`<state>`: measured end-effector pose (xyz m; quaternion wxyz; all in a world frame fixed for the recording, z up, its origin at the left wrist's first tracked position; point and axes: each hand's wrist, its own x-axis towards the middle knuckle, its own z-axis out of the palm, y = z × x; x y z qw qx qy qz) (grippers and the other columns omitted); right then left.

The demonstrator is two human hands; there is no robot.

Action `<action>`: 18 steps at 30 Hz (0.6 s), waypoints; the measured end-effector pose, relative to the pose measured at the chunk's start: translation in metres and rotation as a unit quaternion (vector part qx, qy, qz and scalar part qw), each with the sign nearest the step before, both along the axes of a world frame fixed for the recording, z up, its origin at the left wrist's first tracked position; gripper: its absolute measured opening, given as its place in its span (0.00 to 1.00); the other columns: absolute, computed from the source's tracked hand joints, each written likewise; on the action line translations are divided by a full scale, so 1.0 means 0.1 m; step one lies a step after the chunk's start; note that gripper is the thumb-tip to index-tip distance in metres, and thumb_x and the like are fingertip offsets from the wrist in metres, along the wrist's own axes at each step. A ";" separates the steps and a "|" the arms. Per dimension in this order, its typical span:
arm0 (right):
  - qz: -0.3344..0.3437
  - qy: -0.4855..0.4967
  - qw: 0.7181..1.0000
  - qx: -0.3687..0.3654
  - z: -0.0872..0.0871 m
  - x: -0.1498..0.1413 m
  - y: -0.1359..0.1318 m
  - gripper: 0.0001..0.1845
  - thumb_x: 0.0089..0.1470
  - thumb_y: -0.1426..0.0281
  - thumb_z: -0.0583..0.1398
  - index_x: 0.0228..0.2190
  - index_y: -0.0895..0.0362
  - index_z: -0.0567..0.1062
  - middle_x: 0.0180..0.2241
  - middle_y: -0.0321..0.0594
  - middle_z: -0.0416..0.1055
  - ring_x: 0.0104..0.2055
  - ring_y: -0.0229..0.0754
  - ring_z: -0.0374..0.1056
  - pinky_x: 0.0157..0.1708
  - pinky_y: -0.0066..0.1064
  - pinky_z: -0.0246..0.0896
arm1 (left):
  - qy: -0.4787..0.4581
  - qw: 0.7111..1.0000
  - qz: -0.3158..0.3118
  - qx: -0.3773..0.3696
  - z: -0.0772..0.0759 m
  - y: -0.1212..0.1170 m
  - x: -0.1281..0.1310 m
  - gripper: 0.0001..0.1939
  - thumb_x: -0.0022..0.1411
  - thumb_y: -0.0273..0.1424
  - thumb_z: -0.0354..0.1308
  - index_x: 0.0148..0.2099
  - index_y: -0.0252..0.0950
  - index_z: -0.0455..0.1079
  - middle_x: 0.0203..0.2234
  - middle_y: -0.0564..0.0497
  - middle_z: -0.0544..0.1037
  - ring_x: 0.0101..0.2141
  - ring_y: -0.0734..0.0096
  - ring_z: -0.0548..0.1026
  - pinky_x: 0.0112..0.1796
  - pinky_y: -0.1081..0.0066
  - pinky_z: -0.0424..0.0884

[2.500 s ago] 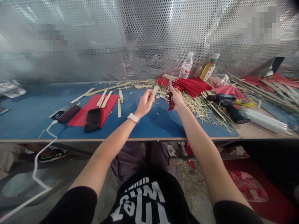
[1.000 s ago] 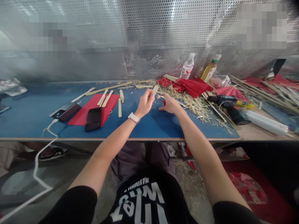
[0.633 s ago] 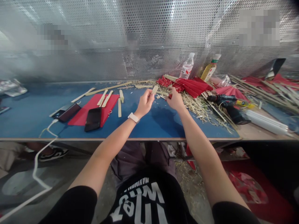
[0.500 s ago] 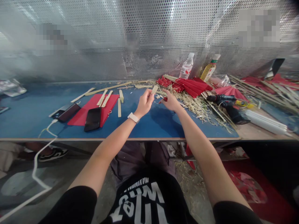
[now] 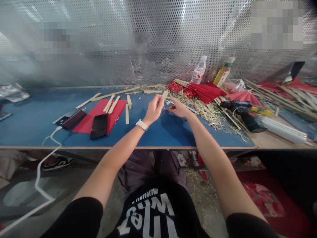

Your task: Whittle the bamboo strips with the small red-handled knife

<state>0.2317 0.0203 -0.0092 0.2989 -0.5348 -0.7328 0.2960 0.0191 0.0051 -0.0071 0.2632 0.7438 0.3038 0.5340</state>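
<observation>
A short, pale bamboo strip (image 5: 164,95) stands up from my left hand (image 5: 154,108), pinched between its thumb and fingers. Just to the right, my right hand (image 5: 180,109) is curled over the blue tabletop with its index finger reaching toward the strip. A slim red tool (image 5: 171,107) pokes out under those fingers; most of it is hidden, so its kind is unclear. Behind and beside the right hand lies a heap of pale shavings (image 5: 206,110). Left of my hands, a loose bamboo strip (image 5: 127,114) rests on the table near a shorter piece (image 5: 129,101).
Further left, a red sheet (image 5: 83,124) carries several strips and a black phone (image 5: 98,126); a power bank (image 5: 74,119) trails a white cable. To the right are folded red fans (image 5: 205,92), two bottles (image 5: 198,70), and a cordless drill (image 5: 247,115). Perforated metal backs the table.
My right hand has shifted slightly left and its fingers have closed in nearer the strip. The red tool shows more. My left hand keeps its hold.
</observation>
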 end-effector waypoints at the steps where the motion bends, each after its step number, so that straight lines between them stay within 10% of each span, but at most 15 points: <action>1: -0.003 -0.010 1.000 0.006 0.00 -0.01 0.00 0.52 0.67 0.76 0.67 0.86 0.58 0.59 0.61 0.56 0.86 0.66 0.59 0.82 0.70 0.54 0.75 | 0.001 1.000 0.002 -0.001 0.00 0.00 0.00 0.23 0.87 0.55 0.53 0.51 0.40 0.70 0.30 0.56 0.75 0.25 0.76 0.65 0.29 0.72 0.63; 13: -0.214 -0.136 0.966 0.048 0.09 0.38 0.05 0.53 0.65 0.71 0.64 0.85 0.65 0.55 0.62 0.70 0.83 0.64 0.74 0.80 0.67 0.63 0.73 | -0.020 1.000 -0.016 -0.018 -0.01 0.01 0.00 0.27 0.83 0.60 0.55 0.51 0.40 0.70 0.29 0.56 0.74 0.25 0.75 0.67 0.28 0.72 0.64; 18: -0.148 -0.093 0.983 0.064 0.11 0.44 0.04 0.52 0.57 0.74 0.68 0.80 0.64 0.66 0.49 0.57 0.89 0.63 0.68 0.82 0.66 0.57 0.74 | -0.015 1.000 -0.011 -0.016 -0.01 0.01 0.00 0.26 0.83 0.59 0.55 0.51 0.40 0.70 0.28 0.56 0.74 0.26 0.75 0.67 0.29 0.71 0.64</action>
